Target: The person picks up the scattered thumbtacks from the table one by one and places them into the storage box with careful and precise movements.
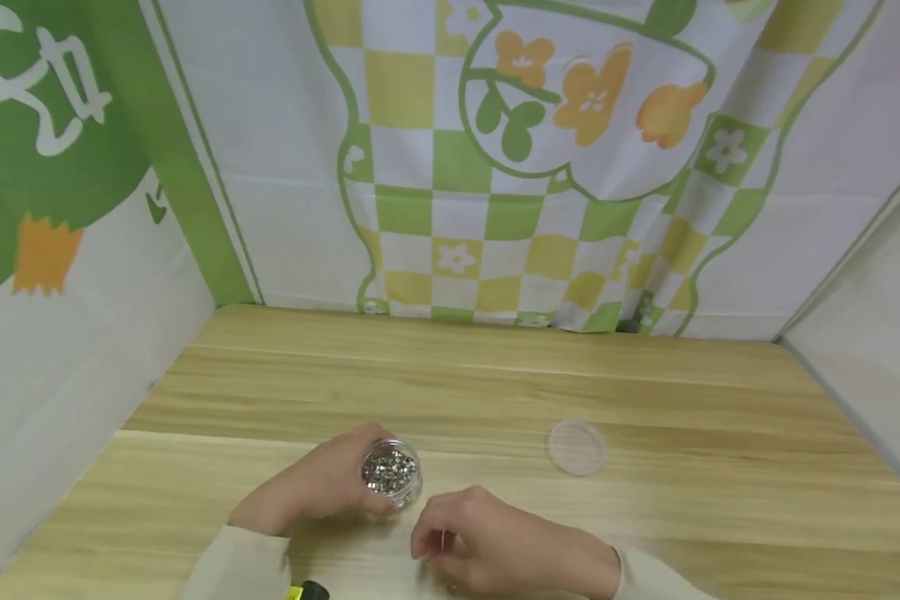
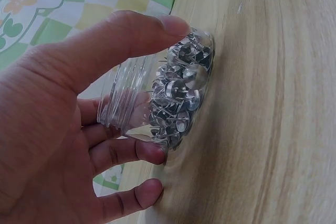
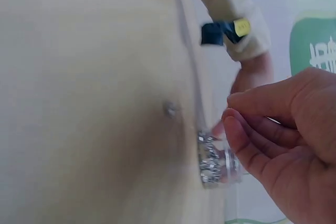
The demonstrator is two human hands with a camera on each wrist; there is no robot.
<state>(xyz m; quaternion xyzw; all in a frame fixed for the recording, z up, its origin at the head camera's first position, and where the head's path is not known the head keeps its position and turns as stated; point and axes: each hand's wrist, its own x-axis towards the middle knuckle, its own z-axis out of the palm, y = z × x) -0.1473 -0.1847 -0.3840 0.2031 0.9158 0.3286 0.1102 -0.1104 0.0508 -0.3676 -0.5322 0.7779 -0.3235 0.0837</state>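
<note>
My left hand (image 1: 337, 479) grips a clear plastic jar (image 2: 123, 95) partly filled with silver thumbtacks (image 2: 181, 85). The jar stands upright on the wooden table with its mouth uncovered, thumb on one side and fingers around the other. Just right of it, my right hand (image 1: 495, 537) is low over the table with fingers bent. In the right wrist view its thumb and fingertips come together; whether a tack is pinched there I cannot tell. One loose thumbtack (image 3: 170, 108) lies on the table, apart from those fingertips.
A round clear lid (image 1: 577, 447) lies flat on the wooden table (image 1: 690, 492), right of the jar and beyond my right hand. Printed cloth (image 1: 465, 225) hangs along the back edge, and more cloth panels close off both sides. A black and yellow band (image 3: 223, 31) is by the left sleeve.
</note>
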